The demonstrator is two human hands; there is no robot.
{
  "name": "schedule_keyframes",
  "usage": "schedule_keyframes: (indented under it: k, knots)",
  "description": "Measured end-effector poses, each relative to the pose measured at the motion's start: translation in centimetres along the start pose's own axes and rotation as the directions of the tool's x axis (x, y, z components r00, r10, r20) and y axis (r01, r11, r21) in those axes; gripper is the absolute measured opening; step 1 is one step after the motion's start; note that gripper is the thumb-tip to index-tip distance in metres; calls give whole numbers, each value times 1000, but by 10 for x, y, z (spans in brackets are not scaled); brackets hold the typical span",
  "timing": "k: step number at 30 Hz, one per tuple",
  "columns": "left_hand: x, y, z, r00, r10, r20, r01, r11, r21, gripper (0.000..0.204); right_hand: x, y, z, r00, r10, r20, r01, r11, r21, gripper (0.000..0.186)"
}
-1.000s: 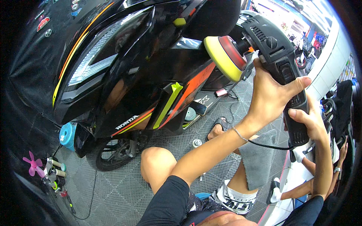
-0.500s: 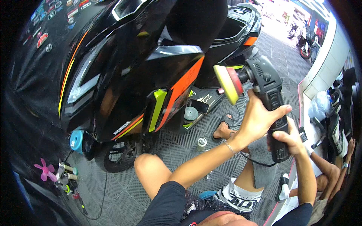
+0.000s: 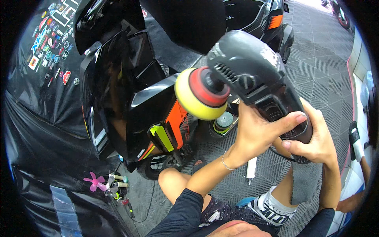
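Observation:
Both my hands grip a black electric polisher, raised in front of the scooter. Wrapped round its body, my left hand has its thumb lying across the top. My right hand closes on the rear end of the handle, its thumb near the left hand's. The polisher's yellow foam pad on a red backing plate faces the black scooter's front panel, which has orange and lime stripes; contact between them cannot be made out. A grey cloth is draped over my right thigh.
A round container sits on the scooter's footboard. A white tube-like thing lies on the grey grid floor. Tools and a pink fan are at lower left, by the black sheet. Another person's foot shows at right.
The polisher has come closer to the camera and left in the picture, its pad now in front of the striped panel. The view has shifted. Both hands keep their grip.

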State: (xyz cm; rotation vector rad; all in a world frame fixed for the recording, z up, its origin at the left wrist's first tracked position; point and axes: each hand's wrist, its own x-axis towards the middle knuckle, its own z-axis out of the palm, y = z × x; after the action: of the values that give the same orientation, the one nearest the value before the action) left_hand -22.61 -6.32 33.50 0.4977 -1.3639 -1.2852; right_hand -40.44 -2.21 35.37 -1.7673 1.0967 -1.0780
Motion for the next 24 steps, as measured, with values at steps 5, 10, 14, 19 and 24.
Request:
schedule_keyframes:
  k: [5,10,14,19,24]
  knots:
    - [13,6,1,997,-30,-71,32,999,29,38,8,38,4,989,-89,-122,90,996,6,67]
    - [-8,-14,-10,965,-199,-171,224,964,143,60,-5,86,47,994,99,53,-113,878,466,78]
    - [-54,-34,-32,913,-296,-280,380,868,321,79,-30,115,96,959,169,228,-281,680,677,78]
    - [-80,-41,-45,868,-303,-393,484,696,531,79,-49,127,135,909,245,338,-415,440,796,73]
    - [-61,-23,-39,881,-276,-384,445,759,475,81,-31,106,132,957,183,225,-286,461,840,76]
